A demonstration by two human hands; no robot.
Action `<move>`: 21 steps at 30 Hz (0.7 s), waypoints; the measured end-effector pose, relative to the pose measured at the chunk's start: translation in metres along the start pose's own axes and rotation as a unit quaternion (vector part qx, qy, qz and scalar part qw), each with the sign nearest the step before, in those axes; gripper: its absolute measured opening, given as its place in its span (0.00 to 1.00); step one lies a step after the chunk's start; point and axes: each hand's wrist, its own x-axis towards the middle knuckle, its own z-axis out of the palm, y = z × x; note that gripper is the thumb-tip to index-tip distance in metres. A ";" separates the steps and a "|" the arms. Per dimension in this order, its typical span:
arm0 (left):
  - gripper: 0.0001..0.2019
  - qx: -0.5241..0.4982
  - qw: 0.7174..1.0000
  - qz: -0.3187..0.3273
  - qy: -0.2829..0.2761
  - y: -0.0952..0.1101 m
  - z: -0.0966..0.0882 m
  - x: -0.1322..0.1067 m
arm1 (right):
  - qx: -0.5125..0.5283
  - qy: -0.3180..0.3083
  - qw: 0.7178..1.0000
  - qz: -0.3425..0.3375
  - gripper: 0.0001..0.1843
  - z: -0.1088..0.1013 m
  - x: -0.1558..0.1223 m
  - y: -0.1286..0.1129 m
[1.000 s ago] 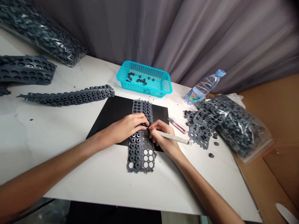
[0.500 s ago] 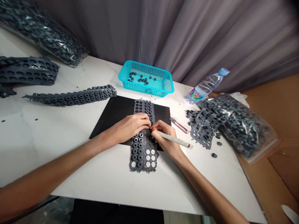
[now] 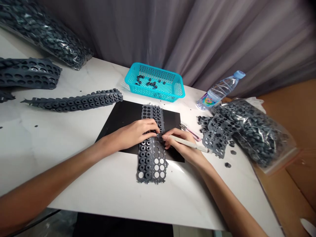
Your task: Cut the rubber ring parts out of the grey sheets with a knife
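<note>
A dark grey rubber sheet [image 3: 151,161] with rows of ring-shaped plugs and round holes lies lengthwise before me, partly on a black mat [image 3: 116,126]. Across its middle rests my left hand [image 3: 145,129], fingers bent and pressing on it, with thumb and fingertips close together near the centre line. My right hand [image 3: 179,141] grips a pen-like tool [image 3: 186,142] with a pale wrapped handle. Its working tip is hidden near the fingers, just right of my left fingertips. Whether a loose plug is between the left fingertips is too small to see.
Behind the mat stands a turquoise basket [image 3: 155,92] with several small plugs. To the right are a pink-handled cutter [image 3: 194,133], a water bottle [image 3: 219,90], rubber scraps [image 3: 217,135] and a bag of parts [image 3: 261,131]. More rubber strips [image 3: 74,101] and another bag [image 3: 49,36] lie left.
My right hand has shifted a little to the right with the tool, away from my left fingertips. My left hand stays on the sheet. The view has moved slightly.
</note>
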 end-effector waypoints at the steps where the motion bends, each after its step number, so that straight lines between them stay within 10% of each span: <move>1: 0.08 -0.003 1.000 0.001 -0.001 -0.001 0.000 0.000 | 0.003 0.001 1.000 0.000 0.14 0.001 0.000 0.000; 21: 0.09 0.005 1.000 0.014 0.004 -0.007 0.003 0.000 | 0.112 0.031 0.993 0.020 0.03 0.024 0.000 0.006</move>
